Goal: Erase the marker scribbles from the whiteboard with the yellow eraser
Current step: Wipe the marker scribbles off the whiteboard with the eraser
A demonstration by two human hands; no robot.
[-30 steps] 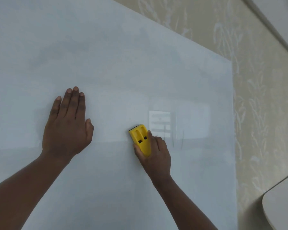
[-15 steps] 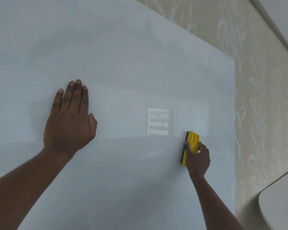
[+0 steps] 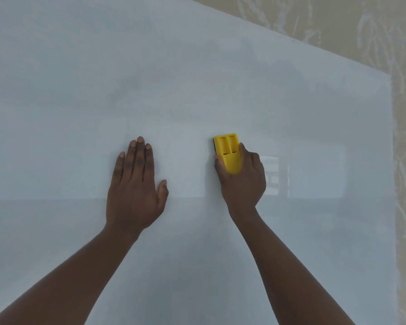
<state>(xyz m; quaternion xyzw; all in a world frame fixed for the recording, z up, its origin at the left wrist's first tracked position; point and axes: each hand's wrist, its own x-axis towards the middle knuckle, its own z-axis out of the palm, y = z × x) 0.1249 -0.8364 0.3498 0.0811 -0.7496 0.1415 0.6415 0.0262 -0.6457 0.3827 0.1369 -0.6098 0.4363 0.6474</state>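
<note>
— While the right hand (image 3: 243, 181) presses the yellow eraser (image 3: 229, 154) flat on the whiteboard (image 3: 197, 66), where are the scribbles it is meant to clear?

— I can't find any dark marker strokes. What shows just right of that hand is a pale barred patch (image 3: 271, 174), and it looks to me like a reflected window, not ink. The board is only faintly smudged grey.

— How does the eraser lie?

— Its long side runs up and down the board, the front end poking out above the knuckles, the dark felt edge showing on its left. It sits near the middle of the board, between the two hands.

— And the grip?

— Closed around the eraser: thumb on the left edge, fingers (image 3: 242, 148) wrapped over the right, palm covering the back end.

— The other hand?

— The left hand (image 3: 136, 184) lies flat and empty on the board, fingers together, well apart from the eraser. It seems to be bracing.

— So which way next?

— My guess is that little remains; any last sweep would be a sideways one by the right hand, broadside on.
</note>
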